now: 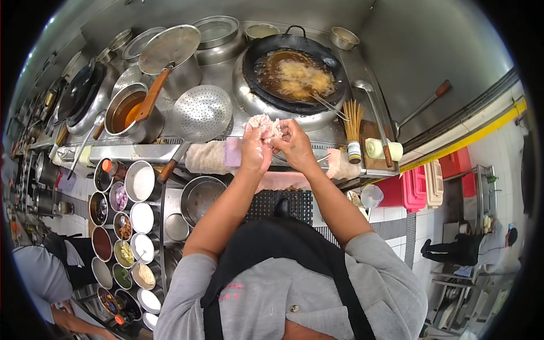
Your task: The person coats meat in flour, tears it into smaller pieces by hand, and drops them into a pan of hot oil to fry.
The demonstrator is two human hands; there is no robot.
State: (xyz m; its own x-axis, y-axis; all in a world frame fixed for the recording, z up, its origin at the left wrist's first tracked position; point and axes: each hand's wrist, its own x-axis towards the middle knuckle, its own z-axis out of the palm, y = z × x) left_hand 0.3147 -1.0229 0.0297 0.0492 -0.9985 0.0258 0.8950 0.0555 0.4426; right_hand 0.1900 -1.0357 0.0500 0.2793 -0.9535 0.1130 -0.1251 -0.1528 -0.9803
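In front of the stove, my left hand (pixel 256 153) is closed around a pale, lumpy, flour-coated piece of meat (pixel 263 126). My right hand (pixel 296 146) has its fingers pressed together at the lump's right side, also gripping it. White coating sticks to my left palm and wrist. Just beyond both hands, a black wok (pixel 252 71) holds bubbling oil with golden pieces frying (pixel 300 79). Metal tongs (pixel 331 106) lean over the wok's near right rim. To the left of my hands rests a perforated skimmer (pixel 202 113) with a wooden handle.
A pot of orange liquid (pixel 122 116) and a lidded pot (pixel 170 50) stand left. Right of the wok are bundled sticks (pixel 354 122) in a can and a ladle (pixel 377 113). Ingredient bowls (pixel 140 181) fill the lower left. A co-worker (pixel 42 277) stands at left, another person (pixel 476 246) far right.
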